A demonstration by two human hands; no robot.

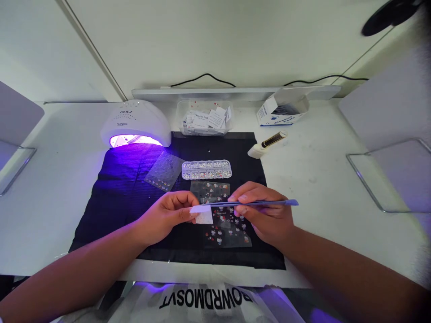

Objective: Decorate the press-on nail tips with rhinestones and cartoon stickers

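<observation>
My left hand [173,208] pinches a small folded white wipe [204,218] between thumb and fingers. In my right hand [267,213] is a pair of blue tweezers [284,202], held level with its tips pointing left. The tips meet the upper edge of the wipe; whether they grip it I cannot tell. Beneath both hands lie clear sticker sheets [232,240] with small white and red figures, partly covered by my right hand. Just beyond them sits a clear compartment case [206,169] of tiny gems.
A glowing white nail lamp [139,119] stands at the back left. Another clear sheet [164,170] lies on the black mat [111,197]. Behind are a plastic tub [180,117] of alcohol pad packets and an open carton [283,112]. A white bottle [257,151] with a gold-black cap lies at the right.
</observation>
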